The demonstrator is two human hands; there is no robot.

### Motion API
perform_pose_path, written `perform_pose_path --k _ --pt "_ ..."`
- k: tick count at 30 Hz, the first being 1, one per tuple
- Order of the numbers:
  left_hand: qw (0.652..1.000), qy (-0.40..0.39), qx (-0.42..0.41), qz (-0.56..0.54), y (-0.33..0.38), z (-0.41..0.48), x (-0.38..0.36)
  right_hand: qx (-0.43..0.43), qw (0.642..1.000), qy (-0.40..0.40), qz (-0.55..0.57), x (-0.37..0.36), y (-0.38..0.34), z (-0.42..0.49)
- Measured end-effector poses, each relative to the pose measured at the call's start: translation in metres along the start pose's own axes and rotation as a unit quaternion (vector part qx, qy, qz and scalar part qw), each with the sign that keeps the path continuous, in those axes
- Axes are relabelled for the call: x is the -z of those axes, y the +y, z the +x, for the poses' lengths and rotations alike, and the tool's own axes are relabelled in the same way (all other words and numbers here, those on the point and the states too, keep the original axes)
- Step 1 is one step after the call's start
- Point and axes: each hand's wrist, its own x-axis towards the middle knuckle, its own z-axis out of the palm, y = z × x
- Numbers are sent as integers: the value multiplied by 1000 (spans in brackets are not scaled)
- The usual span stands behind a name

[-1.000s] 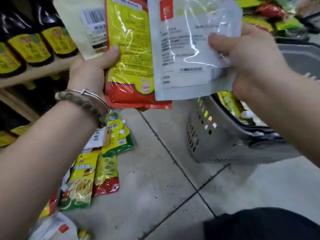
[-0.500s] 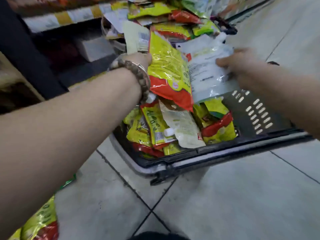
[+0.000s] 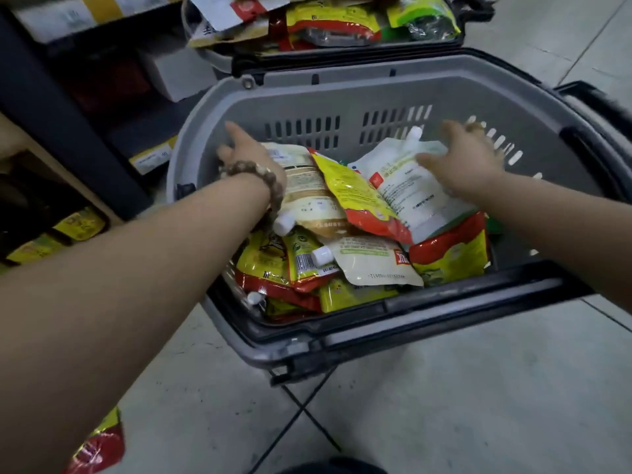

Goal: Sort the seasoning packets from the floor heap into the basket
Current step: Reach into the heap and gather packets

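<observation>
left hand [image 3: 249,155]: splayed over beige pouch [image 3: 307,188] | right hand [image 3: 468,162]: splayed, white pouch [image 3: 410,189]

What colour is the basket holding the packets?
Grey basket with a black handle, clearest in the head view.

- Left hand [image 3: 251,155]: fingers extended, lying over the top edge of a cream spouted plastic pouch [image 3: 307,189]; brown beaded bracelet [image 3: 254,171] at the wrist.
- Right hand [image 3: 465,162]: fingers spread and motion-blurred, over a white spouted plastic pouch [image 3: 407,186]; contact uncertain.
- Between the hands: glossy yellow-and-red foil packet [image 3: 359,196], overlapping both pouches.
- Around both hands: grey slotted plastic basket [image 3: 342,83], with packets heaped below the wrists.
- Beyond the fingertips: second packet-filled basket [image 3: 342,54].
</observation>
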Motion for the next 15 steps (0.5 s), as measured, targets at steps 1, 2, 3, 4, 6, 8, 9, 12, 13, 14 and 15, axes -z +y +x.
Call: perform_pose_path --k 1,2,3,4,6,8,9,12,13,14,15 --pt "998 21 -21 51 -3 -1 2 46 997 -39 -38 -1 -7 -9" --pt "986 16 -78 147 -6 -1 1 88 988 -99 -76 -4 -14 -18" --pt "967 -13 -138 213 -8 -4 -1 118 972 -157 -126 -7 -19 -24" --pt "943 -67 -179 271 -11 -4 -8 136 953 -205 -175 -12 -20 -29" --pt "915 -161 -185 320 -16 -12 -21 149 931 -253 -215 -15 -24 -31" --pt "915 -180 -169 318 -22 -15 -30 149 925 -286 -203 -23 -30 -34" --pt "912 -189 -169 322 -24 -15 -31 150 923 -294 -197 -29 -34 -37" --pt "893 -221 -166 354 -22 -11 -23 141 931 -274 -198 -43 -45 -44" --pt "896 -229 -159 346 -20 -10 -18 138 932 -270 -200 -45 -46 -43" --pt "901 -229 -160 332 -17 -10 -15 135 932 -268 -201 -43 -48 -41" --pt "906 -219 -166 321 -15 -10 -11 133 933 -270 -199 -38 -50 -40"
